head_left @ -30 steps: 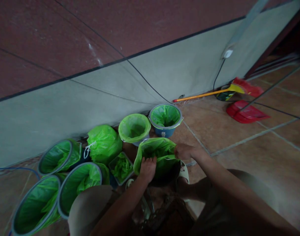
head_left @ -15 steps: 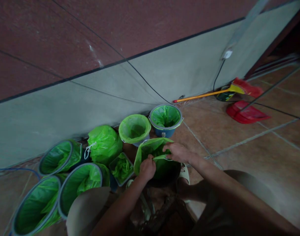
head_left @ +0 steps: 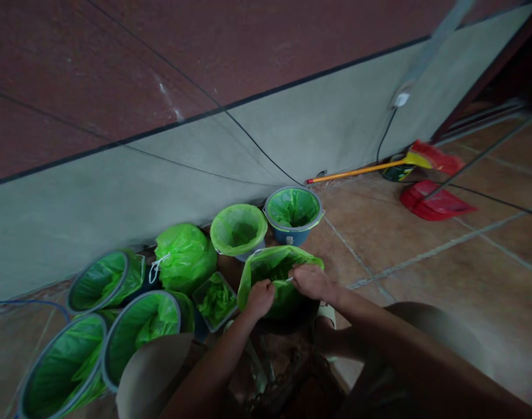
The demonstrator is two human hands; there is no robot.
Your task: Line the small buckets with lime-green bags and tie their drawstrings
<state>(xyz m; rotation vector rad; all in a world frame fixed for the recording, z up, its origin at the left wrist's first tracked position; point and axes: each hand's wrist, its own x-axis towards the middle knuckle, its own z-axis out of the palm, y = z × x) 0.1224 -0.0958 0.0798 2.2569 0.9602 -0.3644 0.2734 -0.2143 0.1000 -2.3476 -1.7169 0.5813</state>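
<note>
A green bag (head_left: pixel 286 299) sits in a dark bin (head_left: pixel 287 327), down on the floor between the person's feet. The left hand (head_left: pixel 261 298) pinches the bag's near edge. The right hand (head_left: pixel 312 281) is curled tight on the same edge, and a small white bit peeks out by its fingers. From the bin, a blue pail (head_left: pixel 292 237) is at 12 o'clock and a grey pail (head_left: pixel 248 252) at 11. A tied-up bag (head_left: pixel 185 256) is at 10. A small basket (head_left: pixel 224 321) of crumpled green plastic is at 9. Three big bins (head_left: pixel 179 314) lie between 8 and 9. A red dustpan (head_left: pixel 434 201) is at 2.
</note>
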